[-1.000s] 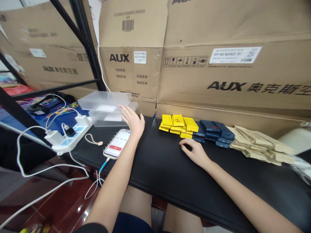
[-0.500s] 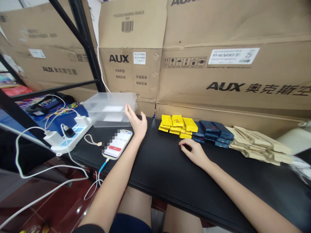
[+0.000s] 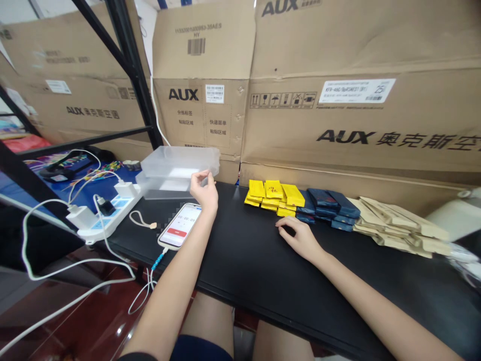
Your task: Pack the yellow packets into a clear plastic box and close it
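At the left hand [image 3: 205,192], translucent boxes [image 3: 173,159] seem plastic.

cardboard panels [image 3: 285,125], black table [image 3: 244,250], reddish floor [image 3: 99,313]

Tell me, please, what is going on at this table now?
A person sits at a black table. The left hand is at the near right corner of the stacked clear plastic containers, fingertips drawn together; whether it grips them is unclear. The right hand, loosely curled with nothing visible in it, is just in front of the yellow packets. Dark blue packets and tan packets lie farther right.
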`<act>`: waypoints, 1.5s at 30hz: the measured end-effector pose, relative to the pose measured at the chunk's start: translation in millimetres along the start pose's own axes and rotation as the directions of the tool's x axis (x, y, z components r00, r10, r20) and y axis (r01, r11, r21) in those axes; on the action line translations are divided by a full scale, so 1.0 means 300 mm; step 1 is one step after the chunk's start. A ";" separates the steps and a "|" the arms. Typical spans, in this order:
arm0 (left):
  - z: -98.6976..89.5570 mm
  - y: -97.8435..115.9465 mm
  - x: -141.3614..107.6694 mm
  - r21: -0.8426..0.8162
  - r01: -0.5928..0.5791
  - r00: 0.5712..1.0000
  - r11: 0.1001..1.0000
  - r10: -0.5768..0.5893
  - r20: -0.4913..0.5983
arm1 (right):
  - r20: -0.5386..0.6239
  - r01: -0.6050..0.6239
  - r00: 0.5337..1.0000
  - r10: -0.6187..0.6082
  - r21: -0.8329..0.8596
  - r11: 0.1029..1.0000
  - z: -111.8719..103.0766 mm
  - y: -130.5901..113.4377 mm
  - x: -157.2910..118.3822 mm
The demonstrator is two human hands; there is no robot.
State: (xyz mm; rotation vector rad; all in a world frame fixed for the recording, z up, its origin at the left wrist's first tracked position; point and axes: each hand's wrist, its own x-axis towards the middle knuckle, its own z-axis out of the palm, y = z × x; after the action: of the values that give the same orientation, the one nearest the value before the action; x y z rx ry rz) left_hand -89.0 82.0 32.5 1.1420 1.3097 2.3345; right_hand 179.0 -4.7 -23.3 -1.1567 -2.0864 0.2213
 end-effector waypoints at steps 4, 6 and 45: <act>0.014 -0.008 -0.016 -0.152 0.109 0.994 0.982 -0.107 0.022 | 0.000 0.002 1.000 -0.002 0.000 1.000 0.003 0.005 -0.001; 0.022 -0.014 -0.026 -0.146 0.150 0.988 0.978 -0.146 0.041 | 0.002 0.002 1.000 -0.002 -0.001 1.000 0.004 0.007 -0.002; 0.029 0.071 -0.209 0.008 -0.824 0.405 0.566 0.580 0.706 | -0.099 -0.271 0.915 0.392 0.568 0.777 0.007 0.040 0.011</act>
State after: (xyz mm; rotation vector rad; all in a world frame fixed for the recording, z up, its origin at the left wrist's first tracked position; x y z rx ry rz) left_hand -37.3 42.0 19.7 2.8219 1.0730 1.7272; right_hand 184.4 5.1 -28.8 -1.1192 -1.4669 0.7766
